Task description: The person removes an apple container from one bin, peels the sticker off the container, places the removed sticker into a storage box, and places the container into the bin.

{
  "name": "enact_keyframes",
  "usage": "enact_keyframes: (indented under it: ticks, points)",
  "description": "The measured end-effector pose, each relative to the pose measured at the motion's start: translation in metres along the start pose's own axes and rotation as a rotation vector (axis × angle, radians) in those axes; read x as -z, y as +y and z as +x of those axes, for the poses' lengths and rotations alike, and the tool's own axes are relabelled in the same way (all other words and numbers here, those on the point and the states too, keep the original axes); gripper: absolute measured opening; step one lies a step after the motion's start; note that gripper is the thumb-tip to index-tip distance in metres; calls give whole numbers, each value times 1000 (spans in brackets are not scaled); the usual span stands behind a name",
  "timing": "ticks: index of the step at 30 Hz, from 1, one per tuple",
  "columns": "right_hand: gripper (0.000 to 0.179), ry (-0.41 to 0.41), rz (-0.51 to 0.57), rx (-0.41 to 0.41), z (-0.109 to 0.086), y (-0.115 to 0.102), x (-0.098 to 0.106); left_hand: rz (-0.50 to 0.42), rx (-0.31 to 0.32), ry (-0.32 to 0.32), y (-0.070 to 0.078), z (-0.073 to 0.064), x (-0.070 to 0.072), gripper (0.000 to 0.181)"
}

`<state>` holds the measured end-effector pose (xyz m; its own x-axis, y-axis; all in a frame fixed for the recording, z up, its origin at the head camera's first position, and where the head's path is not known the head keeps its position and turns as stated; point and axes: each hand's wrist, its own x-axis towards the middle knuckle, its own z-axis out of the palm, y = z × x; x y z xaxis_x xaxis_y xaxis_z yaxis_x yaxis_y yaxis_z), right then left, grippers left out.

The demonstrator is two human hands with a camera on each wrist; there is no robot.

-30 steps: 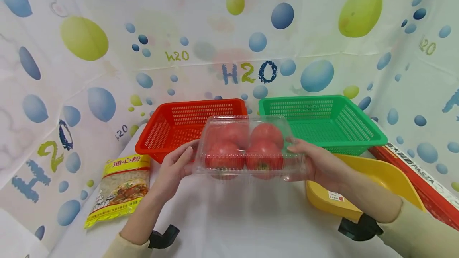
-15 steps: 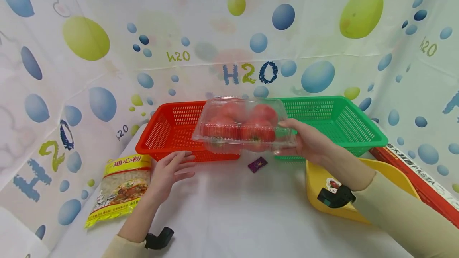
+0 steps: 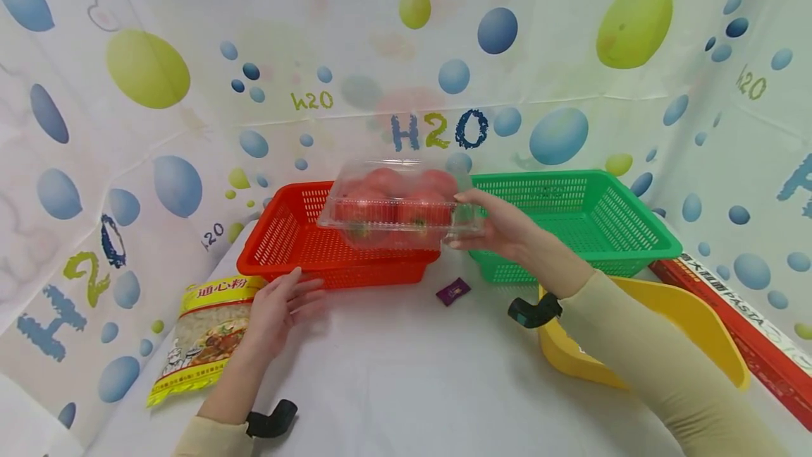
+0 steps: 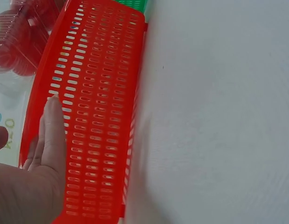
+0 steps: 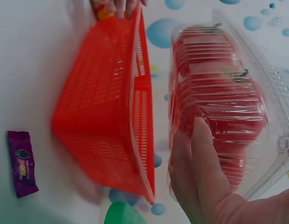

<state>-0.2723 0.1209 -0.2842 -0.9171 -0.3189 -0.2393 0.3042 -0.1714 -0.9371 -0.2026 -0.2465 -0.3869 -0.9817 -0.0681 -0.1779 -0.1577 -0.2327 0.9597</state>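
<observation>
A clear plastic clamshell box (image 3: pixel 400 206) with several red tomatoes (image 3: pixel 423 214) inside hangs above the red basket (image 3: pixel 304 249). My right hand (image 3: pixel 497 224) grips its right end, thumb on top and fingers beneath. In the right wrist view the fingers (image 5: pixel 207 158) lie against the ribbed side of the box (image 5: pixel 219 93), clear of the basket. My left hand (image 3: pixel 275 312) holds nothing; its fingers are extended near the red basket's front left corner. In the left wrist view that hand (image 4: pixel 39 172) overlaps the basket's slotted wall (image 4: pixel 95 102).
A green basket (image 3: pixel 571 221) stands at the back right, with a yellow bin (image 3: pixel 685 323) in front of it. A long red pasta box (image 3: pixel 755 330) lies along the right. A yellow pasta bag (image 3: pixel 212 330) is at left. One small purple packet (image 3: pixel 453 291) lies mid-table.
My left hand has let go of the tomato box and lowered to the left. The right hand has carried the box up and leftward over the red basket, uncovering the purple packet.
</observation>
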Motion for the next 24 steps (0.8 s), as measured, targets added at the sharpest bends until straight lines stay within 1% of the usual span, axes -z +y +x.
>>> enact_keyframes:
  ticks: [3, 6, 8, 10, 13, 17, 19, 22, 24]
  points:
    - [57, 26, 20, -15, 13, -2, -7, -127, 12, 18, 1, 3, 1, 51]
    - [59, 28, 35, -28, 26, -2, -15, -266, 20, 28, 1, 5, 2, 52]
    - [58, 24, 30, -31, 35, -2, -20, -341, 33, 37, 1, 6, 1, 55]
    - [57, 21, 21, -30, 43, -1, -28, -386, 43, 47, 1, 7, 1, 57]
    - [55, 16, -3, -25, 56, 1, -38, -419, 54, 66, 0, 9, 1, 58]
    - [53, 10, -35, -10, 73, 5, -52, -444, 47, 93, 0, 11, 1, 56]
    - [54, 22, -45, -10, 82, 7, -58, -457, 48, 98, 0, 11, 2, 56]
    - [54, 51, -39, -34, 93, 13, -64, -475, 59, 92, 0, 12, 1, 57]
    - [55, 65, -39, -56, 100, 17, -68, -489, 69, 97, -1, 11, 0, 53]
